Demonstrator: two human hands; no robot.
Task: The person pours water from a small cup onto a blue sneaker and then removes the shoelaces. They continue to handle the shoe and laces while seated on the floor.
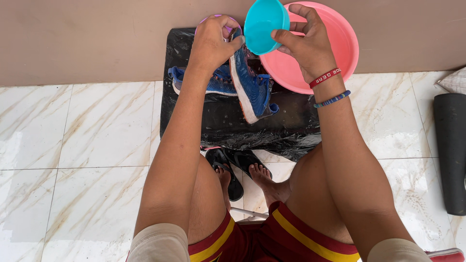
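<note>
Your left hand [212,41] is closed on the heel end of a blue shoe [251,83], holding it on edge over the wet black sheet [228,126]. The shoe's long axis runs near to far, toe toward you. Your right hand [306,41] pinches the rim of a teal cup [264,24], tilted, directly above the shoe's far end; contents cannot be determined. A second blue shoe [213,82] lies just left. The pink basin [335,48] sits far right; no contents are visible in it.

Two blue shoes [245,80], one teal cup [264,24], one pink basin [335,43] — and two black sandals [233,167].
</note>
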